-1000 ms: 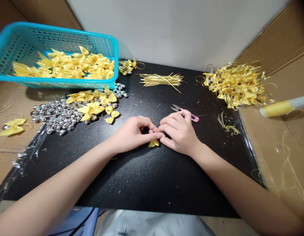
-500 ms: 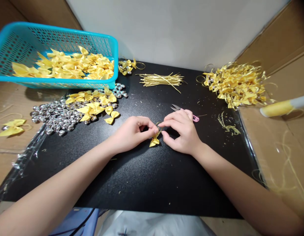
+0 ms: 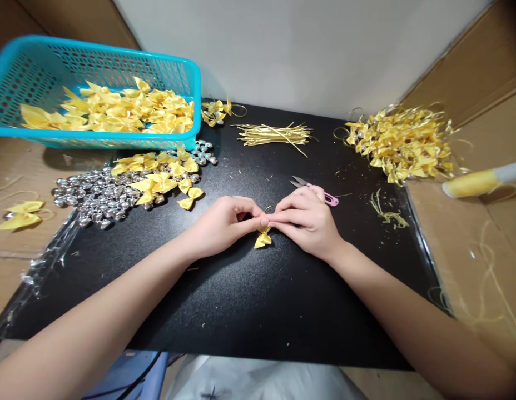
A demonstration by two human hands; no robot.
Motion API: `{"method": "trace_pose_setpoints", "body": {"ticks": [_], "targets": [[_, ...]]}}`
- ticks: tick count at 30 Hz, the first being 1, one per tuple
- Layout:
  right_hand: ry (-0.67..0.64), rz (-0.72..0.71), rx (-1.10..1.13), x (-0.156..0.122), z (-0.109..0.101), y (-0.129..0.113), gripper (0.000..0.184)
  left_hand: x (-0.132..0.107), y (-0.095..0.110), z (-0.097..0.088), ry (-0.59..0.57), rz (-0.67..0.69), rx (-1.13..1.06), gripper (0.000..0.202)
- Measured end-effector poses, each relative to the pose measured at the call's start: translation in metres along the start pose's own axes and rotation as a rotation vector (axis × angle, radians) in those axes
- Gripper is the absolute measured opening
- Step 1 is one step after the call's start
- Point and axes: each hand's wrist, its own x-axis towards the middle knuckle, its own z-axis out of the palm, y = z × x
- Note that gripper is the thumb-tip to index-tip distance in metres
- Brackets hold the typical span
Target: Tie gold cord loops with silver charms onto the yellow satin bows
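My left hand (image 3: pixel 235 223) pinches a gold cord near its knot, between thumb and forefinger. A yellow ribbon bow (image 3: pixel 263 239) hangs just below the fingertips, over the black table. Meeting it from the right, my right hand (image 3: pixel 306 219) is closed in a pinch at the same spot; the cord end between its fingers is mostly hidden. A thin loop of gold cord (image 3: pixel 268 209) shows above the joined fingertips. Pink-handled thread snips (image 3: pixel 330 199) lie beside and partly behind my right hand, blades pointing left.
A blue basket (image 3: pixel 116 135) of yellow bows stands back left. Silver beads (image 3: pixel 95 194) and loose bows (image 3: pixel 158 184) lie before it. Gold cords (image 3: pixel 274 135) lie at the back; corded bows (image 3: pixel 403 144) are heaped right, near cord scraps (image 3: pixel 385 210) and a glue-stick-like tube (image 3: pixel 479 181).
My right thumb and forefinger have closed together and moved slightly left against the left fingertips. My left hand stays almost still, with the bow beneath it.
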Motion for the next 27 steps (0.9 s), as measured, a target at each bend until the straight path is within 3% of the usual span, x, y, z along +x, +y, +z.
{"method": "trace_pose_setpoints", "body": {"ticks": [4, 7, 11, 13, 17, 27], "targets": [[-0.003, 0.021, 0.005, 0.001, -0.001, 0.0, 0.019, 0.0, 0.001, -0.002, -0.015, 0.019, 0.025, 0.027], [-0.023, 0.049, 0.027, 0.002, 0.0, -0.001, 0.017, -0.002, 0.001, -0.003, 0.052, 0.045, 0.079, 0.017], [-0.03, 0.059, 0.063, 0.002, 0.0, -0.002, 0.015, -0.005, -0.002, -0.003, 0.132, 0.093, 0.026, 0.018], [-0.016, 0.071, 0.09, 0.002, 0.0, -0.002, 0.015, -0.005, -0.004, -0.001, 0.125, 0.084, -0.095, 0.014], [-0.008, 0.118, 0.149, 0.002, 0.001, -0.002, 0.016, -0.006, -0.006, 0.004, 0.059, 0.048, -0.267, 0.025], [-0.006, 0.12, 0.187, 0.004, 0.004, -0.005, 0.013, -0.001, -0.007, 0.008, 0.073, 0.031, -0.249, 0.032]]}}
